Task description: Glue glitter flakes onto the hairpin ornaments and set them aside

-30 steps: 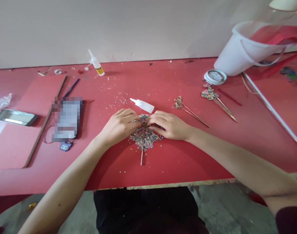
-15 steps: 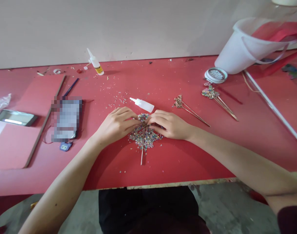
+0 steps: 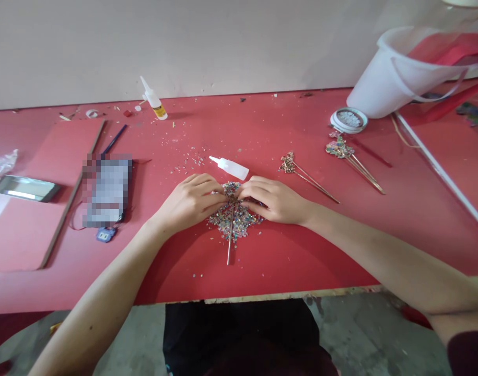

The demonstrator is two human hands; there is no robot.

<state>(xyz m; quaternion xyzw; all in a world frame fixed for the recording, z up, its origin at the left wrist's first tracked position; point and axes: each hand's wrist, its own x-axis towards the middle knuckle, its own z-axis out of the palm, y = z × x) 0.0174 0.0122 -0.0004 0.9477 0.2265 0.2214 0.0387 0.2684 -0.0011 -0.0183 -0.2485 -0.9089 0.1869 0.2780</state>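
My left hand (image 3: 189,201) and my right hand (image 3: 276,200) meet over a heap of small coloured beads (image 3: 234,222) on the red table (image 3: 301,245). Both hands have their fingers curled and pinched around the decorated head of a metal hairpin (image 3: 230,240), whose prongs point toward me. The pin's head is mostly hidden by my fingertips. A small white glue bottle (image 3: 230,168) lies just behind my hands.
Two finished hairpins lie to the right: one (image 3: 305,177) close by, another (image 3: 352,159) near a round bead tin (image 3: 349,120). A white bucket (image 3: 395,78) stands at the back right. Another glue bottle (image 3: 154,102), a pen (image 3: 114,141), a blurred phone (image 3: 107,190) and a tray (image 3: 25,188) are on the left.
My hands stay in place over the bead heap; only the fingertips shift a little on the hairpin's head. The view has drifted slightly.
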